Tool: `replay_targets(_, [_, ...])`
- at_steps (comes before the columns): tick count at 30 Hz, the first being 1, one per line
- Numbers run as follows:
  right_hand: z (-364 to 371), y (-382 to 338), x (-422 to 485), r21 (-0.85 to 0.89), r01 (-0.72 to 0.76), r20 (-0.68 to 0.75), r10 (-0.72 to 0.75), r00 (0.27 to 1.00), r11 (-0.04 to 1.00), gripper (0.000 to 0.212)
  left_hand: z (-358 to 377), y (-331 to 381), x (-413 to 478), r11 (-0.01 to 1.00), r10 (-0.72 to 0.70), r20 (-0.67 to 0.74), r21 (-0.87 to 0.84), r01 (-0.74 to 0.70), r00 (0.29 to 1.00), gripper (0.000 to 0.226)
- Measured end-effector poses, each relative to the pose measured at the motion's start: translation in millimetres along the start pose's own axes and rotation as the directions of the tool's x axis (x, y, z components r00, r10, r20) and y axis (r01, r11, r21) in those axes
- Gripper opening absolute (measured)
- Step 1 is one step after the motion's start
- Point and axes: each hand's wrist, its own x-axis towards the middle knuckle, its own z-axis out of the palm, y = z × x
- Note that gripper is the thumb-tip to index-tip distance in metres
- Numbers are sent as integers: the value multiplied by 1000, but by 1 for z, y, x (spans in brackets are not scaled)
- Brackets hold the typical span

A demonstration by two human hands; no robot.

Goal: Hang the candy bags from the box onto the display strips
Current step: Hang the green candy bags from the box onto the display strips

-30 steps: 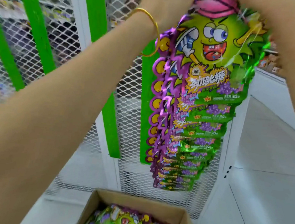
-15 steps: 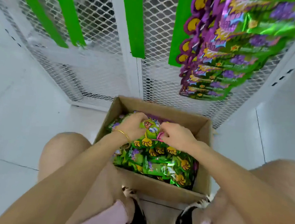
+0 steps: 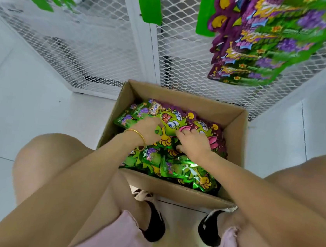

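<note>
No text can be read. The hanging candy bags (image 3: 267, 54) at the top right edge of the mesh rack (image 3: 96, 55) carry yellow burst lettering, blurred beyond reading. Print on the loose bags (image 3: 183, 170) in the box (image 3: 181, 97) is too small.
</note>
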Motion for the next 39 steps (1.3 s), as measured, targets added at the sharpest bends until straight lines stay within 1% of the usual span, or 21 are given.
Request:
replay_targets(2, [2,0,-1,-98,19,-92,-28,995,995,43,1,0,-1,1000,0,9,-5,0,1000,45])
replay_targets(4, [2,-1,-4,-107,27,-163,-44,986,994,40,1,0,-3,1000,1,27,-7,0,1000,47])
replay_targets(8, [-3,3,-4,129,-2,-276,38,960,992,32,0,4,-5,999,32,55,5,-32,998,49])
replay_targets(10, [-8,8,-5,336,8,-326,109,939,942,26,-1,8,-7,998,55,43,19,-56,998,50])
replay_targets(11, [-13,8,-8,466,15,-330,158,931,884,25,-1,10,-9,998,65,47,12,-65,997,51])
replay_targets(13, [-26,7,-15,708,-24,-281,313,907,706,22,-1,14,-11,997,79,80,-10,-79,994,53])
replay_targets(15, [-34,5,-20,888,-88,-160,482,861,451,15,0,18,-14,996,90,117,-32,-87,989,55])
replay_targets(16, [-36,5,-22,938,-111,-96,554,827,328,11,0,21,-16,994,100,131,-52,-94,986,54])
replay_targets(18, [-38,6,-27,973,-133,-32,683,730,187,16,-1,28,-20,985,148,153,-109,-133,977,53])
replay_targets(20, [-40,12,-31,986,-155,48,794,606,59,33,-1,37,-24,973,199,183,-152,-172,963,53])
replay_targets(21, [-39,16,-31,988,-148,112,817,566,-33,43,0,40,-25,969,215,200,-166,-183,956,53])
replay_targets(23, [-38,23,-30,961,-136,274,783,559,-239,73,1,45,-28,963,235,225,-186,-195,945,53])
replay_targets(24, [-38,26,-31,942,-142,329,750,573,-305,84,0,46,-28,960,242,231,-198,-198,942,53])
replay_targets(25, [-37,29,-31,930,-135,353,728,587,-342,82,-1,48,-29,956,250,230,-214,-202,940,53])
replay_targets(28, [-48,34,-41,907,-73,349,642,683,-415,26,-8,50,-27,922,266,175,-334,-197,948,49])
replay_targets(31, [-61,37,-49,868,0,308,539,784,-496,28,-14,55,-24,879,262,-15,-409,-245,965,42])
replay_targets(32, [-66,39,-53,872,2,291,522,801,-490,29,-16,56,-23,873,260,-99,-400,-278,961,42])
replay_targets(33, [-69,42,-55,892,-9,271,518,812,-452,29,-18,58,-23,874,255,-176,-379,-305,951,43])
replay_targets(35, [-81,47,-60,945,-24,199,512,835,-327,27,-23,63,-22,878,268,-298,-315,-359,916,48])
replay_targets(37, [-97,51,-66,984,3,82,470,879,-178,24,-29,67,-20,876,338,-396,-199,-440,854,54])
replay_targets(39, [-112,55,-70,997,32,-1,414,910,-68,30,-37,71,-18,876,384,-464,-92,-474,798,60])
